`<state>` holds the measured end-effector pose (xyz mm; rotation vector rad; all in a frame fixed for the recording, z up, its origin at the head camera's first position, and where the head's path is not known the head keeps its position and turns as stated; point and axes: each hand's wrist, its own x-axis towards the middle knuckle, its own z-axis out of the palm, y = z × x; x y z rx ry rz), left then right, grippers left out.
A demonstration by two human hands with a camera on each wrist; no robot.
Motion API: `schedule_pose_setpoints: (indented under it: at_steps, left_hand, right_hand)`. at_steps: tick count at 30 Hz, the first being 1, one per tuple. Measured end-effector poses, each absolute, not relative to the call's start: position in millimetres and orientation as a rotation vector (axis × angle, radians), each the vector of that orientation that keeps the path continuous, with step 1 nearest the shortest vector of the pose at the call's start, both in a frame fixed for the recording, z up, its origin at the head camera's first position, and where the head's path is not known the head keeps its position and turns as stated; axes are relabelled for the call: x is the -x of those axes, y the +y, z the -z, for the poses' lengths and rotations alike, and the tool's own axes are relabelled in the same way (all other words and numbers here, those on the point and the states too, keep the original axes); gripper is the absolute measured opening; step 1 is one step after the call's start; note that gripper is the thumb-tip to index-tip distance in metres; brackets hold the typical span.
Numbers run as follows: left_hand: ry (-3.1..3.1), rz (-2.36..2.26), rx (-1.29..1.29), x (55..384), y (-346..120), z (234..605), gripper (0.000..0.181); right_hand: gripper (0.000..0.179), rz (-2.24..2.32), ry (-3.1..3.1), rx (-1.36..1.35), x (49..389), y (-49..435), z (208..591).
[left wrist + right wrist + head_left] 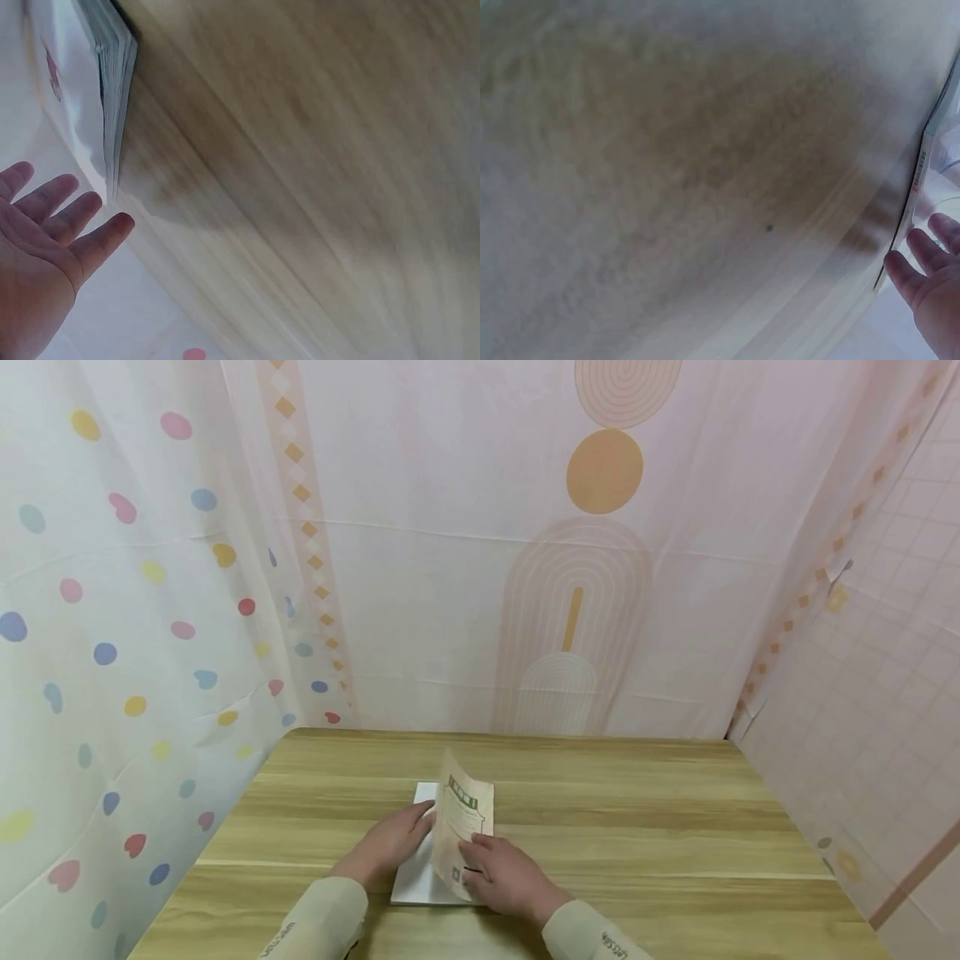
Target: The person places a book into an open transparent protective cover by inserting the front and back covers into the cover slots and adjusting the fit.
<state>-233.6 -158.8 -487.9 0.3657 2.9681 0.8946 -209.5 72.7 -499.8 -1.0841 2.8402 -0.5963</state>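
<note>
A paperback book (425,887) with plain white pages lies on the wooden table in the head view. Its beige cover (456,827), printed with a green title and a line drawing, stands raised and bowed over the pages. My left hand (393,842) is at the book's left side, fingertips right at the cover's edge. In the left wrist view its fingers (101,244) are extended, close to the thick page block (112,90). On the right, my right hand (510,875) rests its fingers on the cover's printed face. The right wrist view shows those fingers (907,279) fairly straight along the book's spine (917,176).
The wood-grain table (637,827) extends around the book on every side. A patterned cloth (420,610) hangs behind its far edge, with a dotted cloth (150,677) at the left and a grid-patterned cloth (862,693) at the right.
</note>
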Motion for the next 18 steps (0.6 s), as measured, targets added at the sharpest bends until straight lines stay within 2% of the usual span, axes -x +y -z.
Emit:
schedule_pose_setpoints:
  at_steps: [6,14,18]
  left_hand:
    - [2.998,-0.945,-0.306,235,-160,483,0.049]
    - [2.979,-1.069,-0.215,238,-159,474,0.059]
    - [3.023,-1.032,-0.222,240,-158,471,0.054]
  right_hand:
    - [0.045,0.486,2.826,1.077,208,71,503]
    - [0.049,0.387,2.811,1.084,207,71,505]
    - [0.049,0.320,2.821,1.070,205,69,503]
